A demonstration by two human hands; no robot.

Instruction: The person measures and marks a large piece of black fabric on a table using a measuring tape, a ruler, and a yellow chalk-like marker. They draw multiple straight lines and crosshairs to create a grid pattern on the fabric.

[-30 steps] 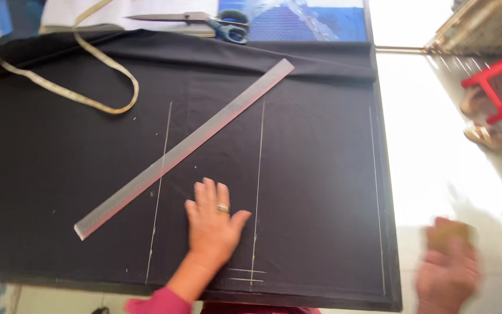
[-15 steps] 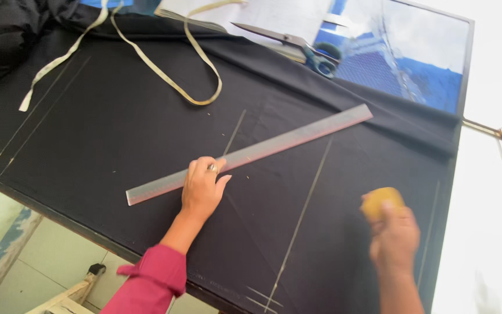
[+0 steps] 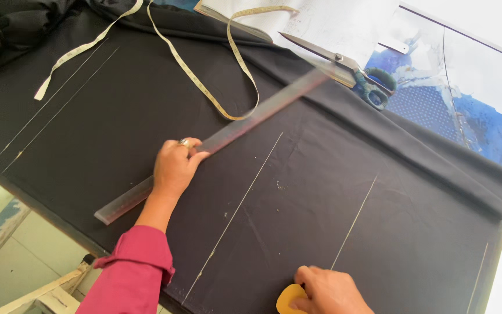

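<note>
**Ruler slanting across the cloth, held near its lower end**

We see the long metal ruler (image 3: pixel 216 139) lying at a slant over the black fabric (image 3: pixel 379 232), its long axis running from the near left, close to the table edge, up toward the far right, where its blurred tip comes near the scissors (image 3: pixel 355 72). Our left hand (image 3: pixel 174 168) is closed over the ruler somewhat below its middle, fingers curled round its far edge, so most of the length reaches away from the hand to the far right and only a shorter piece trails toward us on the left. This hand is the only one on the ruler.

Our right hand (image 3: pixel 326 289) sits well apart from it, at the near edge of the cloth, fingers closed on a yellow piece of tailor's chalk (image 3: pixel 289 298). It rests just beside the near end of one of the chalk lines (image 3: pixel 352 229). Those lines run near to far, steeper than the ruler, which lies to their left and crosses neither where we can see.

A measuring tape (image 3: pixel 204 87) loops over the far left of the fabric, passing under the ruler's far stretch.
</note>
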